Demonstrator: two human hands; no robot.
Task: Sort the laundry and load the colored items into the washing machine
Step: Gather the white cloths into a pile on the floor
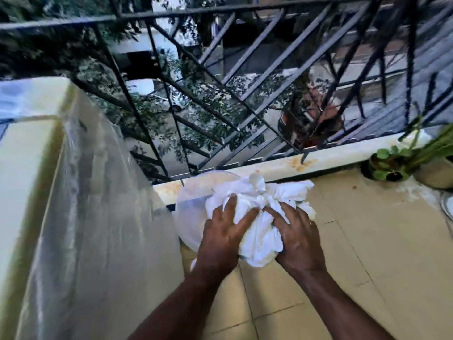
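Bunching up a wad of white laundry w/ both hands, head view only so that's all I've got. Left hand is spread, fingers pressing down on the near-left side of the cloth; right hand is curled into the wad, gripping a fold. The cloth sits partly in a translucent plastic tub on the tiled floor, the tub just under and left of the left hand, w/ the rest spilling over the rim beyond the right hand toward the balcony ledge.

No colored items visible anywhere, so imo this is the whites being set aside. The pale plastic-covered thing well left of the left hand is prob the washing machine, can't confirm tho.

Risks: the part hanging over the rim could drag on the stained ledge or floor and pick up dirt. Also the tub looks light, so pushing down off-center could tip it. Potted plant is far right, no issue.
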